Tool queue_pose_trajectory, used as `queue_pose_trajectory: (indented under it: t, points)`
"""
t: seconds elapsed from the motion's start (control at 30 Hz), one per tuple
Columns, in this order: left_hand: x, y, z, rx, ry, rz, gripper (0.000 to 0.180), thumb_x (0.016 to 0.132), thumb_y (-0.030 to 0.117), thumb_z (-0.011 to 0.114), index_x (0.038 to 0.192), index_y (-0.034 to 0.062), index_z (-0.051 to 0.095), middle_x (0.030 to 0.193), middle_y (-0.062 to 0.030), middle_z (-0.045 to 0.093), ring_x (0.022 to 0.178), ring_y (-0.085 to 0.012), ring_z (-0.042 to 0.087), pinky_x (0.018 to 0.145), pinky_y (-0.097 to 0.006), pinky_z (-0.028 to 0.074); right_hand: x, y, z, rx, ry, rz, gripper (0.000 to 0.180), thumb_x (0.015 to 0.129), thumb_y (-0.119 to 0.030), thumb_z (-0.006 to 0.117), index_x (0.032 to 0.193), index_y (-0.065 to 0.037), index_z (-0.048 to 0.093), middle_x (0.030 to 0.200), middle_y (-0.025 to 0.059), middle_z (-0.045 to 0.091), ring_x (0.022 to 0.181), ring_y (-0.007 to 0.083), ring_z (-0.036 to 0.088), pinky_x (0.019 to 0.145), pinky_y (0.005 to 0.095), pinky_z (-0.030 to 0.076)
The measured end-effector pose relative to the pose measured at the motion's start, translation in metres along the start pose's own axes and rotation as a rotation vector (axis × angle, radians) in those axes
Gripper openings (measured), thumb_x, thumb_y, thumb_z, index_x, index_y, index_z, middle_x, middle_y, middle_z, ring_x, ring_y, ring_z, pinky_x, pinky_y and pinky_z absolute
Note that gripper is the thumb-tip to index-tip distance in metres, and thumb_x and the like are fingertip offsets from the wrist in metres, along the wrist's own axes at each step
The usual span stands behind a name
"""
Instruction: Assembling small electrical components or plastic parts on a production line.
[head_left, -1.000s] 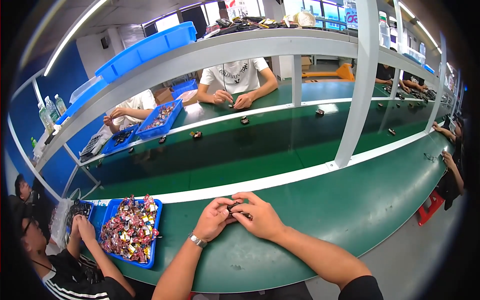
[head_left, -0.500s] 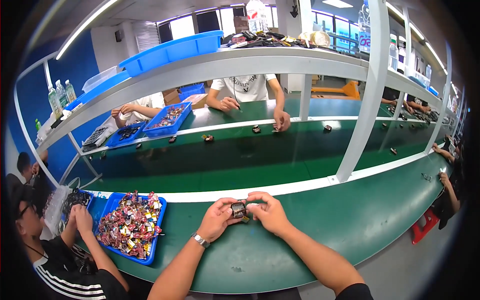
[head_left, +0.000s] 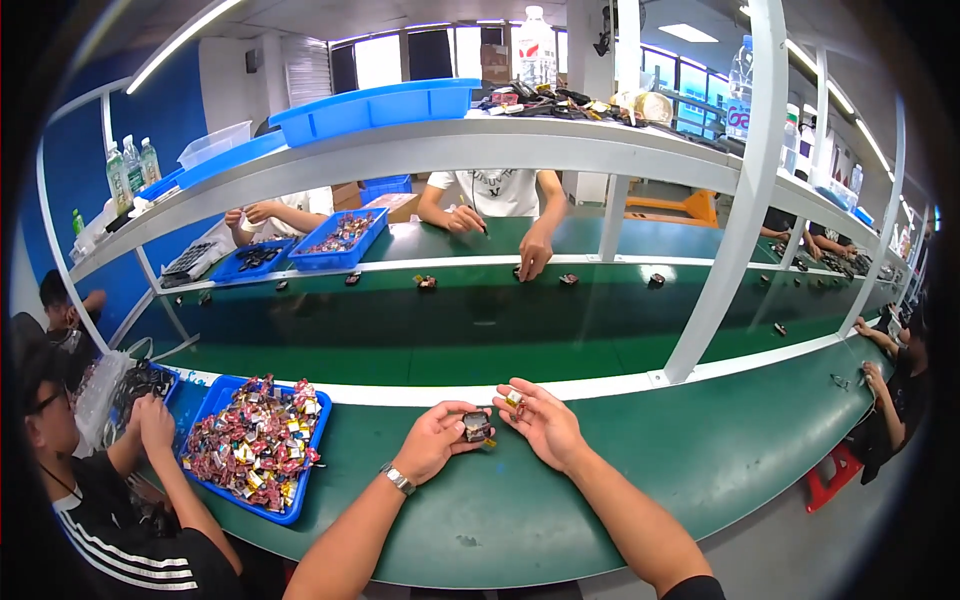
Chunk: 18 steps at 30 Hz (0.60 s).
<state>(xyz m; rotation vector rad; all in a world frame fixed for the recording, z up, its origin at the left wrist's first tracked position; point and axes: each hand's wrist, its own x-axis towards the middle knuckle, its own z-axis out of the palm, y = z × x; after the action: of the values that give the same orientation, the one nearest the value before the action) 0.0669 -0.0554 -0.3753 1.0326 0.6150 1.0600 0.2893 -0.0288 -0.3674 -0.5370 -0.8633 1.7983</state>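
My left hand (head_left: 432,442), a metal-banded watch on its wrist, grips a small black housing (head_left: 477,427) with a grey inside and a yellowish tab at its lower edge. Just to the right, my right hand (head_left: 548,428) is turned palm up. Between its thumb and fingers sits a small white-and-yellow part (head_left: 514,399) with a reddish end, apart from the housing. Both hands are over the green bench (head_left: 620,480). Left of them, a blue tray (head_left: 318,452) is heaped with similar small red, white and yellow parts (head_left: 250,440).
A green conveyor belt (head_left: 480,340) carries several scattered small assemblies beyond the white rail. Overhead, a shelf (head_left: 520,135) holds blue bins and bottles; its slanted post (head_left: 725,230) stands at the right. A co-worker (head_left: 120,500) sits close on my left, others across and right.
My right hand has drawn away from the housing and turned palm up, showing the small part in its fingers. My left hand still holds the housing. Items on the belt have shifted.
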Motion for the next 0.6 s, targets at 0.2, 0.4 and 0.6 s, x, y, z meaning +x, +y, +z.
queue_pose_trajectory:
  t: [0.2,0.4,0.6]
  points:
    - [-0.001,-0.001,-0.001,0.010,-0.018,0.013,0.025,0.100,0.008,0.048,0.125,0.0046,0.049,0.135,-0.0187,0.054,0.119,-0.0362,0.059,0.100,-0.044,0.051,0.000,0.002,0.003,-0.103,-0.001,-0.027,0.044,0.099,-0.004,0.045,0.142,0.002,0.036,0.141,0.0191,0.048,0.129,0.0301,0.051,0.107,0.0384,0.043]
    - [-0.001,-0.006,0.006,0.320,0.023,-0.037,0.028,0.096,0.002,0.049,0.124,0.0029,0.054,0.123,-0.0133,0.063,0.112,-0.0218,0.063,0.097,-0.036,0.051,-0.003,0.011,0.001,-0.642,-0.038,-0.253,0.046,0.095,0.005,0.048,0.141,-0.001,0.040,0.134,0.0167,0.055,0.121,0.0242,0.058,0.102,0.0338,0.046]
    - [-0.007,0.007,0.016,0.900,0.181,0.051,0.025,0.088,0.001,0.051,0.109,0.0007,0.066,0.098,-0.0073,0.071,0.091,-0.0116,0.066,0.084,-0.028,0.052,-0.007,0.009,0.007,-0.929,0.036,-0.360,0.033,0.094,0.003,0.054,0.127,-0.001,0.051,0.116,0.0154,0.067,0.099,0.0213,0.070,0.087,0.0313,0.054]
